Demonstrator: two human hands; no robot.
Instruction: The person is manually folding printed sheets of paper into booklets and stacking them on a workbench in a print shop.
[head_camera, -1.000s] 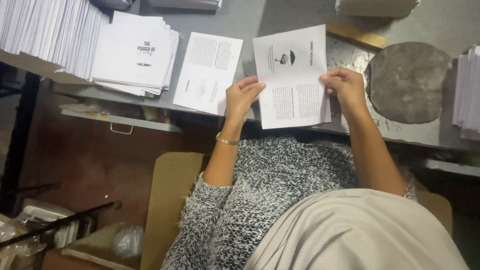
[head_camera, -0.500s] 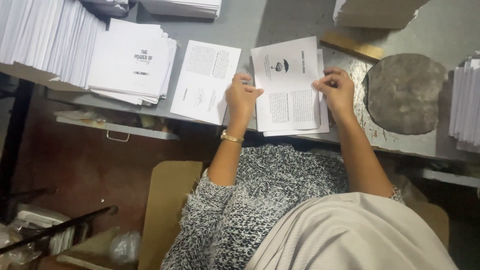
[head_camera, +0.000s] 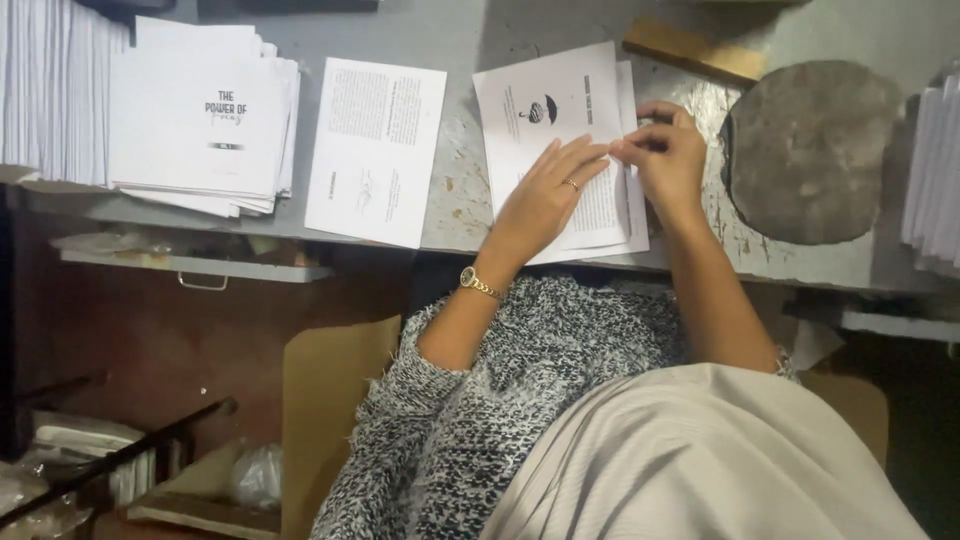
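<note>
The printed sheet (head_camera: 555, 120) lies flat on the grey counter (head_camera: 460, 40), near its front edge, on top of at least one more sheet whose edge shows at the right. The left hand (head_camera: 545, 195) rests palm down on the sheet's lower half, fingers extended and spread slightly, pressing the paper against the counter. The right hand (head_camera: 668, 155) sits at the sheet's right edge, its fingertips pinched together on that edge. The two hands touch at the fingertips.

To the left, a second printed sheet (head_camera: 378, 150) lies alone on the counter. Further left is a stack of white booklets (head_camera: 205, 120). A round grey slab (head_camera: 810, 150) lies just right of the right hand, and a wooden block (head_camera: 695, 52) lies above it.
</note>
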